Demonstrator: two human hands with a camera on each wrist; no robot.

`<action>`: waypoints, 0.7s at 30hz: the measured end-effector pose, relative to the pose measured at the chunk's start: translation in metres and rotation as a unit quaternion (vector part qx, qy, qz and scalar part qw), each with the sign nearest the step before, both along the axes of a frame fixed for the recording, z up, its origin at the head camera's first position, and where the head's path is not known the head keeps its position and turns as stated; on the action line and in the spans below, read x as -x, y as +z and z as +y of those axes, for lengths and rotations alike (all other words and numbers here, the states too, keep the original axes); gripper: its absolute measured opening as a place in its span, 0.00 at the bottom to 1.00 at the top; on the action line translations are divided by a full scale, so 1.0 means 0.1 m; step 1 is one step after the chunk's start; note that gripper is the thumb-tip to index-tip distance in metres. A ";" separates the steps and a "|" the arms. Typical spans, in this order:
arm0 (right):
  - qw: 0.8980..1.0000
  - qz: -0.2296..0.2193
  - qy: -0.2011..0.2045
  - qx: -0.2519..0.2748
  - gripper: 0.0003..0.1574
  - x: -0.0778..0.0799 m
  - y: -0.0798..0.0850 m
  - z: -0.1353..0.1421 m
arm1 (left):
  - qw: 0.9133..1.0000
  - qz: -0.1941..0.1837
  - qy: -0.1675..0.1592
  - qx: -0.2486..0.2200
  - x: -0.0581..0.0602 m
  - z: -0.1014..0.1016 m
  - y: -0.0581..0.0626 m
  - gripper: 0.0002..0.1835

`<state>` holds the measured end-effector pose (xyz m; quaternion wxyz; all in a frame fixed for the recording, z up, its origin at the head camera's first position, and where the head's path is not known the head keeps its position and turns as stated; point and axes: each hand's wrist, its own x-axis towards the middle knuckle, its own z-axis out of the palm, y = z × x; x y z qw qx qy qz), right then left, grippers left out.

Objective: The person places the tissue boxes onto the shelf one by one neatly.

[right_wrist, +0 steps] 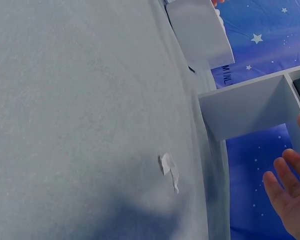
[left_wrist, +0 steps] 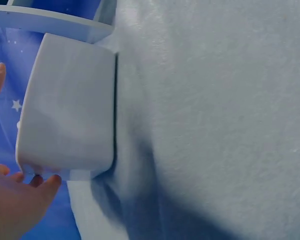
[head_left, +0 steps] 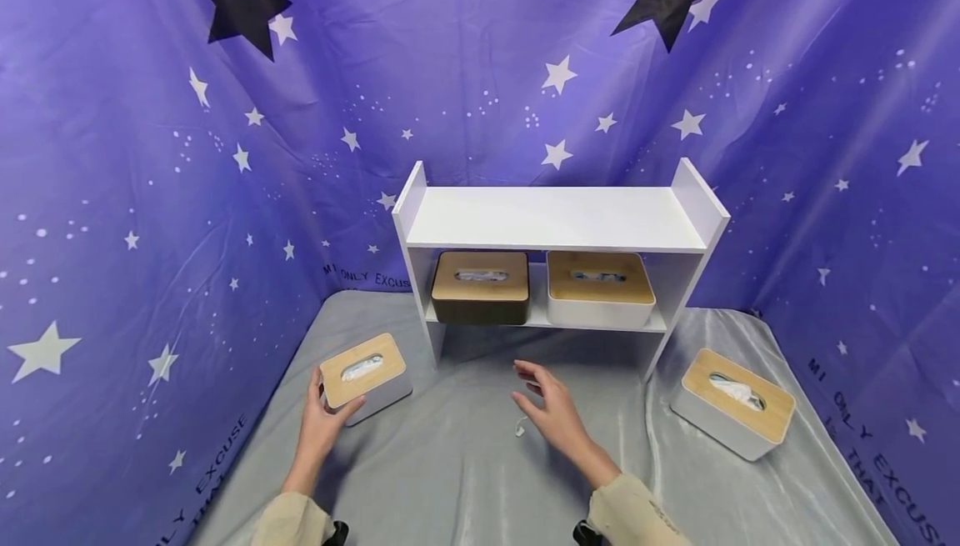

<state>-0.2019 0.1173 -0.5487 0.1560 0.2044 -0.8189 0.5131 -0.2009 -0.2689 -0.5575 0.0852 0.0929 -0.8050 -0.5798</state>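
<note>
My left hand [head_left: 321, 417] is at the left end of a white tissue box [head_left: 378, 400] with a light wood lid, its thumb and fingers spread about the near corner. In the left wrist view, fingertips touch the end of the box [left_wrist: 70, 105], while the thumb stands apart from it. That box sits on the cloth, left of a white shelf [head_left: 555, 217]. My right hand [head_left: 558, 417] hovers before the shelf, fingers loosely bent and holding nothing. Beneath it lies a small white scrap [right_wrist: 169, 167], perhaps paper or a tag.
On the lower shelf sit a black tissue box [head_left: 480, 311] and a white one [head_left: 600, 314], both wood-lidded. Another white tissue box [head_left: 723, 425] stands at the right. Grey cloth [head_left: 465, 471] covers the table. Starry blue curtains [head_left: 480, 96] surround it.
</note>
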 end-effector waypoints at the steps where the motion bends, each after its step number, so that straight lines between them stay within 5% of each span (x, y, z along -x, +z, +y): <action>1: 1.000 -0.002 0.001 0.001 0.29 0.00 0.00 -0.01 | 1.000 0.002 0.003 -0.004 0.01 0.00 -0.02 0.62; 11: 1.000 -0.021 0.013 0.005 0.29 -0.02 0.02 -0.12 | 0.999 -0.025 0.033 0.006 0.04 -0.01 -0.14 0.54; 21: 0.999 -0.032 0.023 -0.002 0.29 -0.01 0.00 -0.24 | 0.997 -0.061 0.034 0.019 0.03 -0.09 -0.11 0.51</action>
